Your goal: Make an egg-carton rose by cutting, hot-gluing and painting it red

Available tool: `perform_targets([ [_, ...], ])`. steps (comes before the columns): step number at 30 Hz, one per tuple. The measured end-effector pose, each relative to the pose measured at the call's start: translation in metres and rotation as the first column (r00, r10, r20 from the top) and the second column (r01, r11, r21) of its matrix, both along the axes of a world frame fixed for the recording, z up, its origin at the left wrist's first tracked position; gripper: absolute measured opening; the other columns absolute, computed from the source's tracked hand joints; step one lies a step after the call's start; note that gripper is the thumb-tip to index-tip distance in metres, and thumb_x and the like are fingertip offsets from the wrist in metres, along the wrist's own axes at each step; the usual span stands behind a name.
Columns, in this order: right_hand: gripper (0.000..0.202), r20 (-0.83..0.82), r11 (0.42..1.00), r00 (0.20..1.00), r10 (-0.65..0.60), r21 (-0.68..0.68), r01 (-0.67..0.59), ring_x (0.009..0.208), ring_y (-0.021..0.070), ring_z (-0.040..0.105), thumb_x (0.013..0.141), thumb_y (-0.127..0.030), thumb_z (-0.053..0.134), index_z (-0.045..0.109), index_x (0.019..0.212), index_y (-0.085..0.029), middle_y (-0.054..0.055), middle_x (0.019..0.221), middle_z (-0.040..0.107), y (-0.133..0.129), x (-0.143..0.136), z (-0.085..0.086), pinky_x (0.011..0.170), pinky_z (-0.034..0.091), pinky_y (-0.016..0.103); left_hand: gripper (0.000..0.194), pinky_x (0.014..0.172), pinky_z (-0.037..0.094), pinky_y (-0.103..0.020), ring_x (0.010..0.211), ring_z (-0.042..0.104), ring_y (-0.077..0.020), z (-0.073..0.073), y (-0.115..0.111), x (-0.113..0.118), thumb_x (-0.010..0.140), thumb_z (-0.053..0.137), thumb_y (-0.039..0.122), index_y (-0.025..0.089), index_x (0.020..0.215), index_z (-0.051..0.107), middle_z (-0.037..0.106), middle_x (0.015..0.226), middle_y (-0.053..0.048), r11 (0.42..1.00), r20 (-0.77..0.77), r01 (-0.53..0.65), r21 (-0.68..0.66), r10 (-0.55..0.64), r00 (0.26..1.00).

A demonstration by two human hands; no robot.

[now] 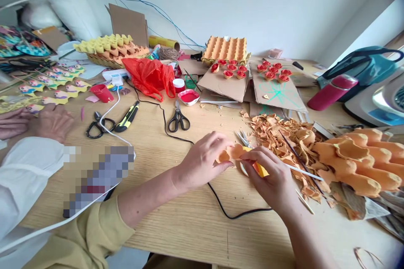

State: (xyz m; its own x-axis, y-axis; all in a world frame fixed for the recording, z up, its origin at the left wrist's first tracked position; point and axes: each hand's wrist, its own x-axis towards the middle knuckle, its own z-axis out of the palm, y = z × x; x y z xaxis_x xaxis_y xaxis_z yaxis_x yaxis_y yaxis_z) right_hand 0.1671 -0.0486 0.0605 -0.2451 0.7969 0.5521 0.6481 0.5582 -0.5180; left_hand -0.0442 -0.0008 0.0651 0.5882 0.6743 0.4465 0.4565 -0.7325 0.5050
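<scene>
Between the two hands, low over the desk, a small orange pulp piece (235, 152) is held: one side is pinched by thumb and fingers of the left hand (202, 160), the other edge apparently by the fingertips of the right hand (273, 176). A yellow object (262, 170) is partly hidden by the right hand; whether it is gripped cannot be told. The pulp looks thin and tearable, so light pressure, with support kept close to the worked edge, is judged best. Just right of the right hand, pulp scraps (268, 130) are heaped. Beyond the left hand, black-handled scissors (179, 119) are laid. Farther off, red flowers (232, 67) are set on cardboard (277, 92); its green marks are read as strokes, not letters. No brand or label can be made out.
</scene>
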Motion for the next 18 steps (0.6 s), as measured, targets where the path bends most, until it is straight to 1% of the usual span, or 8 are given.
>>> perform_targets([
  [3, 0.01, -0.053, 0.992, 0.993, -0.108, 0.055, 0.111, 0.079, 0.0165, 0.064, 0.094, -0.014, 0.061, 0.067, 0.096, -0.022, 0.003, 0.088, 0.068, 0.002, 0.007, -0.008, 0.071, 0.051, 0.029, 0.06, 0.098, 0.048, -0.045, 0.113, 0.058, -0.0309, -0.01, 0.007, -0.001, 0.076, 0.083, 0.038, 0.018, 0.125, 0.054, 0.063, 0.122, -0.012, 0.994, -0.157, -0.093, -0.061, 0.083, 0.984],
  [5, 0.009, -0.085, 0.982, 0.983, -0.163, 0.078, 0.17, 0.079, 0.0171, 0.066, 0.093, -0.015, 0.062, 0.067, 0.094, -0.023, 0.003, 0.087, 0.069, 0.002, 0.012, -0.013, 0.072, 0.052, 0.03, 0.073, 0.098, 0.048, -0.048, 0.113, 0.058, -0.0334, -0.021, 0.011, -0.001, 0.07, 0.087, 0.043, 0.015, 0.127, 0.053, 0.064, 0.122, -0.014, 0.987, -0.272, -0.12, -0.11, 0.087, 0.958],
  [6, 0.009, -0.096, 0.98, 0.98, -0.175, 0.078, 0.182, 0.079, 0.0176, 0.067, 0.093, -0.016, 0.062, 0.067, 0.094, -0.023, 0.003, 0.087, 0.07, 0.001, 0.013, -0.015, 0.072, 0.053, 0.031, 0.076, 0.098, 0.047, -0.048, 0.114, 0.058, -0.0342, -0.027, 0.011, -0.001, 0.07, 0.087, 0.045, 0.014, 0.129, 0.052, 0.064, 0.123, -0.015, 0.985, -0.311, -0.125, -0.123, 0.081, 0.947],
  [7, 0.009, -0.105, 0.98, 0.979, -0.176, 0.071, 0.184, 0.078, 0.0179, 0.067, 0.093, -0.016, 0.062, 0.067, 0.094, -0.023, 0.003, 0.087, 0.071, 0.0, 0.014, -0.017, 0.072, 0.053, 0.031, 0.077, 0.099, 0.046, -0.049, 0.115, 0.057, -0.0345, -0.032, 0.012, -0.001, 0.071, 0.086, 0.045, 0.014, 0.131, 0.051, 0.064, 0.125, -0.015, 0.983, -0.336, -0.125, -0.131, 0.075, 0.939],
  [9, 0.01, -0.122, 0.983, 0.978, -0.17, 0.056, 0.177, 0.075, 0.0176, 0.068, 0.093, -0.017, 0.062, 0.068, 0.094, -0.025, 0.002, 0.086, 0.073, -0.002, 0.013, -0.018, 0.07, 0.053, 0.031, 0.073, 0.099, 0.045, -0.049, 0.116, 0.056, -0.0341, -0.04, 0.011, 0.001, 0.075, 0.083, 0.042, 0.015, 0.134, 0.05, 0.063, 0.128, -0.015, 0.983, -0.36, -0.127, -0.134, 0.071, 0.93],
  [11, 0.01, -0.131, 0.984, 0.977, -0.167, 0.038, 0.173, 0.071, 0.0168, 0.067, 0.093, -0.017, 0.062, 0.067, 0.094, -0.025, 0.001, 0.084, 0.073, -0.004, 0.011, -0.018, 0.067, 0.052, 0.03, 0.065, 0.098, 0.044, -0.048, 0.116, 0.056, -0.0332, -0.043, 0.01, 0.002, 0.079, 0.081, 0.037, 0.017, 0.133, 0.051, 0.064, 0.127, -0.014, 0.983, -0.365, -0.129, -0.132, 0.073, 0.928],
  [14, 0.009, -0.144, 0.989, 0.979, -0.146, 0.01, 0.149, 0.069, 0.0167, 0.065, 0.094, -0.018, 0.061, 0.066, 0.092, -0.025, 0.001, 0.08, 0.071, -0.005, 0.006, -0.016, 0.064, 0.051, 0.03, 0.054, 0.097, 0.043, -0.048, 0.115, 0.056, -0.0321, -0.042, 0.009, 0.004, 0.082, 0.079, 0.032, 0.019, 0.128, 0.055, 0.065, 0.123, -0.012, 0.985, -0.365, -0.123, -0.119, 0.071, 0.928],
  [18, 0.011, -0.151, 0.993, 0.982, -0.114, -0.002, 0.115, 0.072, 0.0164, 0.064, 0.094, -0.014, 0.06, 0.065, 0.092, -0.025, 0.002, 0.082, 0.069, -0.006, 0.001, -0.018, 0.065, 0.051, 0.029, 0.048, 0.095, 0.044, -0.048, 0.11, 0.057, -0.0319, -0.038, 0.009, 0.005, 0.08, 0.08, 0.033, 0.02, 0.121, 0.06, 0.066, 0.115, -0.011, 0.988, -0.353, -0.12, -0.102, 0.077, 0.932],
])
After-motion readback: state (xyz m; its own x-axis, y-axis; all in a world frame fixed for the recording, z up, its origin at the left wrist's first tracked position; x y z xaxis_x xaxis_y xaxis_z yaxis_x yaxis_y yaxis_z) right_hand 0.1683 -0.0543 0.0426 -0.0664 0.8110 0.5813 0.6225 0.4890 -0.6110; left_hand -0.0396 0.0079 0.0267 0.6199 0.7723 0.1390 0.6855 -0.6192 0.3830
